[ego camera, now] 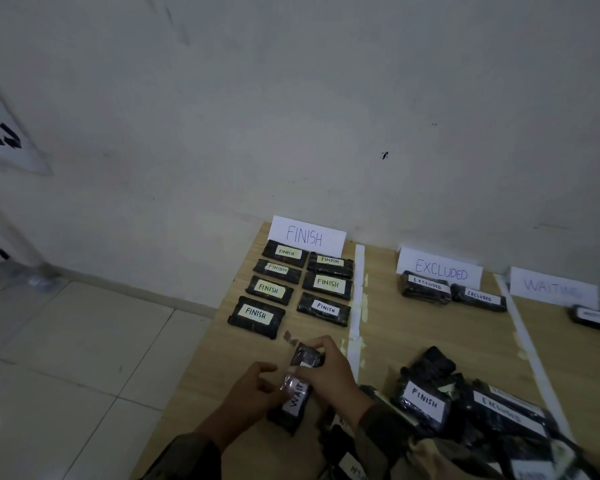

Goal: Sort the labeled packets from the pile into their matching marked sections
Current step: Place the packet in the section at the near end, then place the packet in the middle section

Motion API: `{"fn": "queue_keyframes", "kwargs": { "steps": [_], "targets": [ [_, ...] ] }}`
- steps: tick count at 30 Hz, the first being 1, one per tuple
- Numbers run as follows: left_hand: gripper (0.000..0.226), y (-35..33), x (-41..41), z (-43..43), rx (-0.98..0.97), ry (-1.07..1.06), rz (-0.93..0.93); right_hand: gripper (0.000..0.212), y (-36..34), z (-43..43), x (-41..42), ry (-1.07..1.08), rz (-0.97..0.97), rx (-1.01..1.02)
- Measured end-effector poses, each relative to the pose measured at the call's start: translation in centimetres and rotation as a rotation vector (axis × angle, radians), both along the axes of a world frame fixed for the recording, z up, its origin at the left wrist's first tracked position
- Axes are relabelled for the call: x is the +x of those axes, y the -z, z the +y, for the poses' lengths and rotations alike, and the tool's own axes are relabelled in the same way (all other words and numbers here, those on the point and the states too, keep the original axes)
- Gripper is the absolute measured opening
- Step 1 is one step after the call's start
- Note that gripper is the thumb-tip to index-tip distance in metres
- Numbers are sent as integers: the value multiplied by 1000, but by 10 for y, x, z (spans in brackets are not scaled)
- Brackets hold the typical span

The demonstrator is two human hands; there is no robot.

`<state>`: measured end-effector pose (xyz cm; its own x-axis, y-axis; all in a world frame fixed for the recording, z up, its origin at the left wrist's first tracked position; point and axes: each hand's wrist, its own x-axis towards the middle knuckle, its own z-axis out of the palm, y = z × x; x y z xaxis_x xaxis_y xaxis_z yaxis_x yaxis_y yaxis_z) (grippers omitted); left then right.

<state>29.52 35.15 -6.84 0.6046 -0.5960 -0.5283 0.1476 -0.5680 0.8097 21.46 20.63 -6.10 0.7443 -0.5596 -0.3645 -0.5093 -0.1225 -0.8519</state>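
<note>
From the head camera, I saw a wooden counter (413, 341) set against a pale wall, divided by strips of white tape (358, 299) into sections.

At the far left stood a paper sign reading FINISH (307, 236). In front of it lay seven dark wrapped packets (328, 284) in two columns, four on the left and three on the right, each with a FINISH label.

The middle section had a sign reading EXCLUDED (440, 270), with two EXCLUDED packets (426, 287) just in front of it, side by side.

The right section had a sign reading WAITING (553, 285), blurred, and one dark packet (594, 318) near it whose label I could not read.

Near the front right sat the unsorted pile (465, 400) of dark packets, with FINISH and EXCLUDED labels showing on top.

In the near part of the FINISH section, both hands held one packet (297, 393) whose label began with WAIT. The left hand (246, 393) pinched its near left edge, its grip closed on the packet. The right hand (326, 370) curled over the far end, its grip also closed on the packet. Both sleeves were dark and patterned.

To the left of the counter was a pale tiled floor (84, 358).
</note>
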Motion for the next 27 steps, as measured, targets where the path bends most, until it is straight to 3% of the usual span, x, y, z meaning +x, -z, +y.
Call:
{"fn": "queue_keyframes", "kwargs": {
  "steps": [3,5,8,13,20,23,27],
  "targets": [
    [42,-10,5,-4,-44,-20,54,46,-1,-10,-7,150,-17,142],
    [36,-13,9,-8,-83,-26,31,52,-4,-15,-13,133,-21,149],
    [29,-19,15,-16,-119,-36,-16,71,-11,-26,-26,-71,-15,-73],
    [25,-26,19,-29,-132,-10,-51,63,-19,-37,-38,-408,52,-497],
    [27,-24,13,-46,-173,47,-61,61,-27,-48,-53,-459,111,-714],
    [37,-18,8,-58,-154,109,-224,56,-33,-60,-69,-387,134,-749],
    [48,-15,-1,-79,-192,252,-643,55,-43,-86,-97,-260,167,-772]
  ]
}}
